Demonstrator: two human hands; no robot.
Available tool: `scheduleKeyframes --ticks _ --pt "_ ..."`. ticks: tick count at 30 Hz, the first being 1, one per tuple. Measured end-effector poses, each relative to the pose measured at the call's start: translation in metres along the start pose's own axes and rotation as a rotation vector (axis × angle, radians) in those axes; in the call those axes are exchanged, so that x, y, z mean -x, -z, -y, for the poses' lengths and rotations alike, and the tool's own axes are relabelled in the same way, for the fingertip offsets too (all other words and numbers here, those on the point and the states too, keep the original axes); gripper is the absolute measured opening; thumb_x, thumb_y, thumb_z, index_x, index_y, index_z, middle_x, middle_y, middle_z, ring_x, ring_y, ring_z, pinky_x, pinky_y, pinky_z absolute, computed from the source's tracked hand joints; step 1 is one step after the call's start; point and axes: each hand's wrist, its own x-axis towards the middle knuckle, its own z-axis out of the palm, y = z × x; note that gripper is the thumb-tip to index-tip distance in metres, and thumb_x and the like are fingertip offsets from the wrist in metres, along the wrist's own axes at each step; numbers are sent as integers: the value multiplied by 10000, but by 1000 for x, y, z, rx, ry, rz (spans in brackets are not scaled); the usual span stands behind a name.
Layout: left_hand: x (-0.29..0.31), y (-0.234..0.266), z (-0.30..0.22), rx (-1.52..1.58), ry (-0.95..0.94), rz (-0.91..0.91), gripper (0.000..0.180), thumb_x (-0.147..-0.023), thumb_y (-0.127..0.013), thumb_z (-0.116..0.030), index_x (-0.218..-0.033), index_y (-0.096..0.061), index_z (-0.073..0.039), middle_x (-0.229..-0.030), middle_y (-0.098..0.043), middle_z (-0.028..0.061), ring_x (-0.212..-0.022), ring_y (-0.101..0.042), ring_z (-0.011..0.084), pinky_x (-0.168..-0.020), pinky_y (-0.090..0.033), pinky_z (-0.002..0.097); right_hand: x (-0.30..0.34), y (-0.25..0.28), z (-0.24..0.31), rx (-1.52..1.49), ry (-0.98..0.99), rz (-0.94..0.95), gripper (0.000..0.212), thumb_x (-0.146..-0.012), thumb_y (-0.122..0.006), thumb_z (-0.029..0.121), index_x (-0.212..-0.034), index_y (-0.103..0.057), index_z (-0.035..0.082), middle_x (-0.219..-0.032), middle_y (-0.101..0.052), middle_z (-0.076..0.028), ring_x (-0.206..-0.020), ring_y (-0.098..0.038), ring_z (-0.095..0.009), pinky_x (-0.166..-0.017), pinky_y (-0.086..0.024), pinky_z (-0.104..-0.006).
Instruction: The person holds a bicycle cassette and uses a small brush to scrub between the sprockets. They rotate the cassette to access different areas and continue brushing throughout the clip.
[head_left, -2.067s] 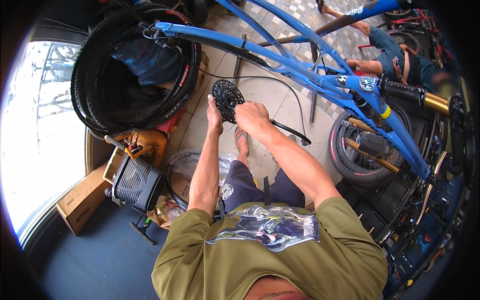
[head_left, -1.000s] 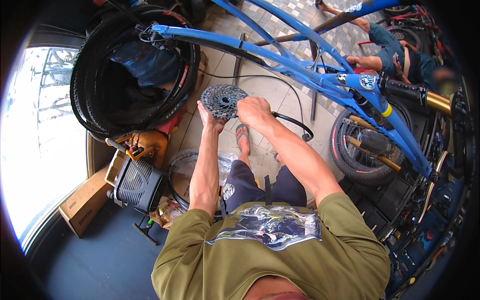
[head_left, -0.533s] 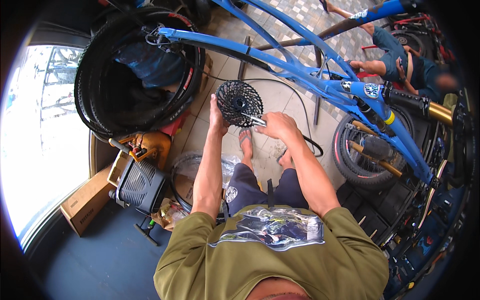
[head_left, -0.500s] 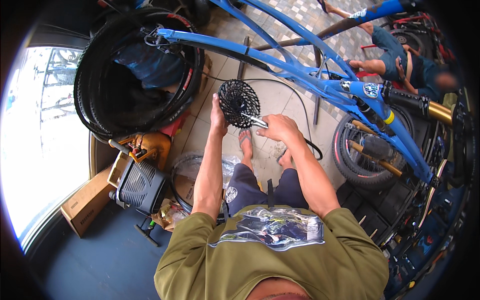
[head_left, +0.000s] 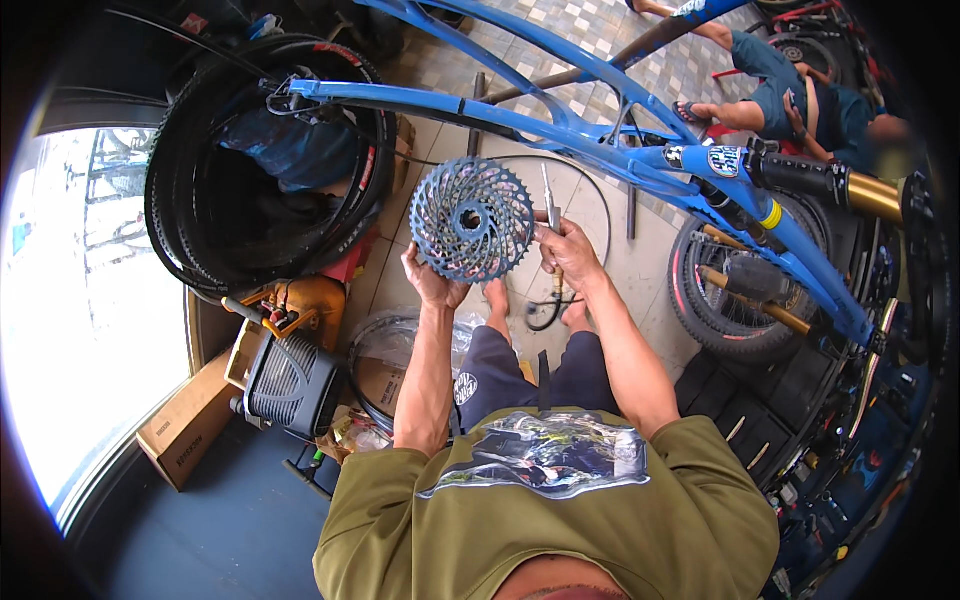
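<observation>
A dark, many-toothed bicycle cassette [head_left: 460, 245] faces up in front of me, with its large ring and central hole showing. At its lower left edge, my left hand [head_left: 437, 280] is closed around the rim. My right hand [head_left: 570, 252] grips an air blow gun [head_left: 555, 222] beside the cassette's right edge, and its fingertips seem to touch the teeth. The gun's slim silver nozzle points away from me. A brass-coloured fitting hangs below that hand, where a black hose [head_left: 545, 325] loops over the tiled floor.
A blue bicycle frame [head_left: 560, 130] spans the space just beyond my hands. Large black tyres [head_left: 165, 200] stand at left, near a hose reel [head_left: 290, 385] and a cardboard box [head_left: 190, 425]. Wheels [head_left: 700, 330] lie at right. Another person [head_left: 770, 85] sits at the far right.
The cassette has come up closer and turned its broad face upward. The blow gun's nozzle has swung from the cassette's teeth to point away, and my right hand has moved to the cassette's edge.
</observation>
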Motion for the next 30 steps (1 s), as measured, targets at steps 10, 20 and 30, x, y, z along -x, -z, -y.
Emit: scheduleKeyframes --ticks 10,20,30 --pt "33 9 -21 -64 138 142 745 -806 -598 -416 -1482 -539 -109 -1527 -523 146 -1398 -488 374 -1158 -377 599 -1 -5 5 211 154 -48 374 -923 -763 102 -1269 -640 33 -885 -656 6 -549 -488 -23 -484 -425 -228" --pt "7 -16 -89 -627 279 434 1032 -857 -602 -789 -1531 -437 -24 -1534 -498 130 -1389 -500 281 -1137 -417 439 9 -10 33 622 493 24 256 -924 -764 64 -1164 -681 39 -987 -738 -16 -870 -678 -115 -829 -564 -283" --pt "-16 -95 -84 -1086 531 550 1174 -774 -705 -796 -1541 -407 42 -1460 -551 184 -1342 -544 259 -1148 -376 358 15 -16 44 878 585 -4 217 -934 -733 38 -1145 -683 35 -1000 -747 -87 -874 -699 -157 -796 -559 -324"
